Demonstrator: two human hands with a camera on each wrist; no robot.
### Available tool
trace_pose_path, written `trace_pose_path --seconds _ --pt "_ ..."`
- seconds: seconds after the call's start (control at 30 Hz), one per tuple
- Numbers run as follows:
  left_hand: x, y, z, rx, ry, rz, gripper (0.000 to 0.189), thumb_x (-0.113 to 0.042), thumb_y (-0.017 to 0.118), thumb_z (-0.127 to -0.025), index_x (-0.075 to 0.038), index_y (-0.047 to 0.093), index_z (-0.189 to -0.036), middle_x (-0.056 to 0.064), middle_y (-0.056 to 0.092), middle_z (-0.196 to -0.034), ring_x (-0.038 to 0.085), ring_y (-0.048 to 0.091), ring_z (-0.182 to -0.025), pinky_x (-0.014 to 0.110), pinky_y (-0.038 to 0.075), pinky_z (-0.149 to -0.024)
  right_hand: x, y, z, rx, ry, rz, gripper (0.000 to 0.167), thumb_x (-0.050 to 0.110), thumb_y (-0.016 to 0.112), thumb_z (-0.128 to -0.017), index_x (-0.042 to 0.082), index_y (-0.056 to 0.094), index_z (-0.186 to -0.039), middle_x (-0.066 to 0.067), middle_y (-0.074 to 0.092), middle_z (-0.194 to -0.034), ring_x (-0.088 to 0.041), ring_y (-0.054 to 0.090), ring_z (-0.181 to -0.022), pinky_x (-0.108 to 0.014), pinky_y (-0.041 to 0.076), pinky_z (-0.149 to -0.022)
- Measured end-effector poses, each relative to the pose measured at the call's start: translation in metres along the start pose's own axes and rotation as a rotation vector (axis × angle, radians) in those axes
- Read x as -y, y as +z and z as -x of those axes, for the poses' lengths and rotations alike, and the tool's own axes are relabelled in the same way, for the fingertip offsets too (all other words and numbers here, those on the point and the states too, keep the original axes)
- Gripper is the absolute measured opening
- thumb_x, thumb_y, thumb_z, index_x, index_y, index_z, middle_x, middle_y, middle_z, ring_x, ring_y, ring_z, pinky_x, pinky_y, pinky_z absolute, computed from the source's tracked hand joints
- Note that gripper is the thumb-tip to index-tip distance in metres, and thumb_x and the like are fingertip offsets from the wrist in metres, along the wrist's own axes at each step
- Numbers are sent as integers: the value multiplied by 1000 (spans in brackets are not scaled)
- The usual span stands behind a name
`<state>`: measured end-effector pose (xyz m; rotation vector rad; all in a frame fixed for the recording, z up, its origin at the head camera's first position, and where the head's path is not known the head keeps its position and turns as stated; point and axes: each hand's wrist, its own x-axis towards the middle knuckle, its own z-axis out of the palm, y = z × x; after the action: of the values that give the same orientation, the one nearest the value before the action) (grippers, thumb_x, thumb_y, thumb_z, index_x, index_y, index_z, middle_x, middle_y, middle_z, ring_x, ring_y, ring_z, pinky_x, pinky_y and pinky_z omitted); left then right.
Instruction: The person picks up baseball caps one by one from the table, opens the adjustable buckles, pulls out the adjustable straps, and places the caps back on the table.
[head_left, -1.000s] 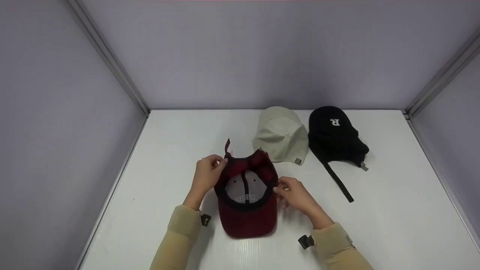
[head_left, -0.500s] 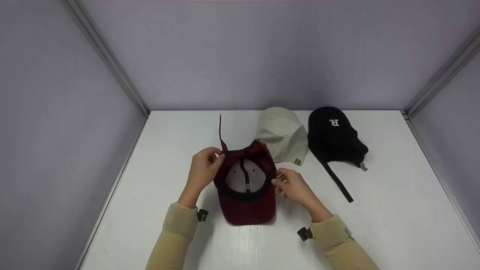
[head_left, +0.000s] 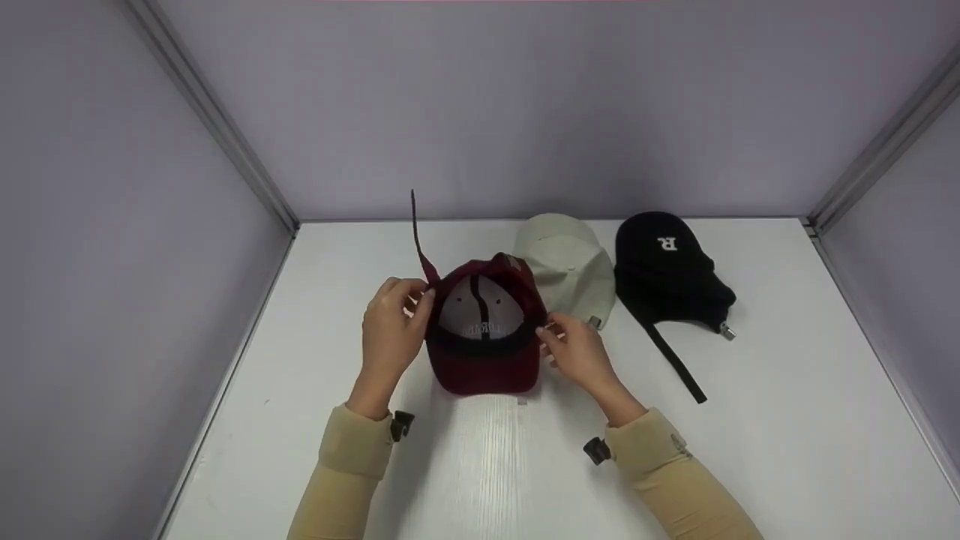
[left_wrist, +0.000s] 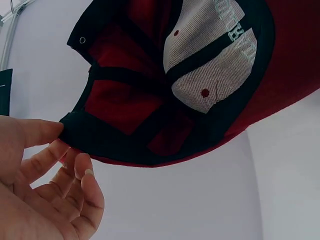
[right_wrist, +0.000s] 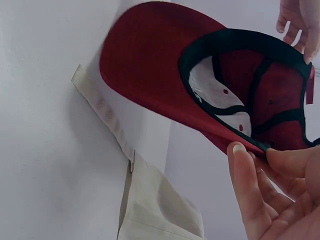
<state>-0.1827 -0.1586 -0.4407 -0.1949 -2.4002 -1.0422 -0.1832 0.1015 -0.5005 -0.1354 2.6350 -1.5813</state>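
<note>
A dark red baseball cap (head_left: 487, 367) is held with its inside facing me and its brim pointing toward me in the head view. Its loose back strap (head_left: 417, 236) sticks up at the left. With thumb and index finger my left hand (head_left: 394, 319) pinches the corner of the cap's back edge; the dark inner band (left_wrist: 95, 132) runs from those fingertips in the left wrist view. My right hand (head_left: 581, 356) grips the cap's opposite side edge, thumb on the inner band (right_wrist: 235, 42). Pale mesh lining (left_wrist: 200, 90) with stitched lettering shows inside the crown.
A beige cap (head_left: 562, 259) lies behind the red one, partly covered by it in the head view; its strap (right_wrist: 102, 107) extends along the white table (head_left: 787, 420). Right of it lies a black cap (head_left: 660, 281) with a white letter R and a long strap (head_left: 679, 367). Panels enclose the table.
Both hands have carried the red cap away from me, toward the back wall, and slightly left. Its brim looks shorter, and the strap now rises higher. The other caps stay put.
</note>
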Motion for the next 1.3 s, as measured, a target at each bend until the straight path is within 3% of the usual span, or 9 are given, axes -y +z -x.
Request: trace_pose_path --seconds 0.2,0.57,0.77,0.97,1.17,1.3 --pt "-2 -3 1 -61 60 -47 8 -12 68 -93 -4 70 -92 3 64 -85 15 62 -74 31 49 -58 3 5 -12 -80 -43 -15 15 12 59 -99 1 66 -107 -12 70 -91 -19 68 -70 -36 57 -55" --pt "1 -4 -1 -135 100 -28 9 -10 69 -92 -2 72 -93 5 67 -81 17 64 -73 36 51 -62 3 16 -34 -194 -153 -57 19 13 59 -99 2 69 -111 -15 70 -92 -20 68 -73 -29 55 -52" --pt "11 -1 2 -138 98 20 7 -9 70 -91 -2 72 -92 5 69 -85 18 65 -78 39 54 -69 -8 23 -46 -241 -192 -112 18 9 56 -100 -3 68 -106 -18 69 -97 -26 70 -79 -32 57 -56" --pt "26 6 10 -108 92 49 4 -7 70 -91 -4 72 -92 4 71 -91 17 66 -84 37 53 -73 -20 26 -56 -274 -242 -141 15 3 53 -100 -3 66 -95 -17 67 -94 -30 71 -82 -42 58 -61" --pt "37 12 20 -83 81 62 4 -7 70 -91 -5 73 -91 3 72 -89 17 67 -84 37 53 -76 -33 29 -60 -256 -270 -189 21 -4 53 -98 2 69 -110 -15 67 -100 -34 70 -86 -45 58 -64" --pt "39 14 24 -69 77 72 4 -6 70 -91 -5 73 -92 3 72 -88 17 66 -83 36 53 -75 -34 29 -58 -209 -195 -265 15 -2 54 -98 -1 59 -112 -17 65 -105 -36 68 -94 -46 57 -74"
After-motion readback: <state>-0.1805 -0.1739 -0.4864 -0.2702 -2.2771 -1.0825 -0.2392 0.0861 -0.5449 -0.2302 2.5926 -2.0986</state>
